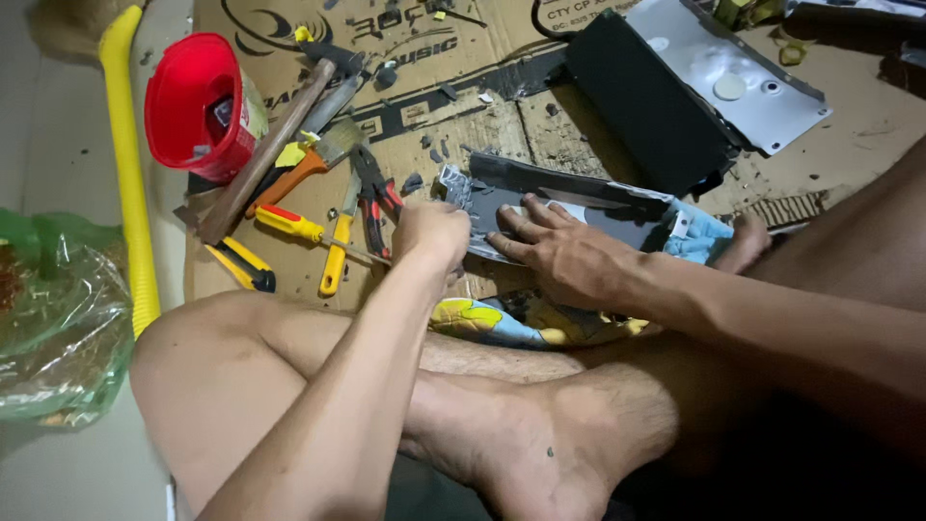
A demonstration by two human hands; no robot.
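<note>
- Head view only; the person sits cross-legged on the floor, working over flattened cardboard (pixel 579 125).
- Right hand (pixel 564 253): fingers spread flat and pressed on a dark panel (pixel 579 207), apparently to pin it down against the cardboard. Nothing is gripped; the hand bears down from above.
- Left hand (pixel 431 234): fingers curled closed at the panel's left end, just beside the right fingertips. A yellow-handled screwdriver (pixel 301 230) points its shaft in toward this fist; whether the fingers hold that shaft or some hidden part, I cannot tell.
- The panel lies directly under the right fingers, its broken grey edge touching the left knuckles, its far end resting near a foot.
- Left of the left fingers, within easy reach: red-handled pliers (pixel 371 198), a brush (pixel 318 154), a hammer (pixel 265 154) and a yellow utility knife (pixel 246 265), laid out in a loose fan.
- Beyond these, well apart from both hands: a red cup (pixel 193 101) on its side and a yellow hose (pixel 130 174).
- Ahead of the right fingers: a black box (pixel 646 106) with a grey metal plate (pixel 733 77), set aside.
- A patterned cloth (pixel 521 323) sits beneath the wrists.
</note>
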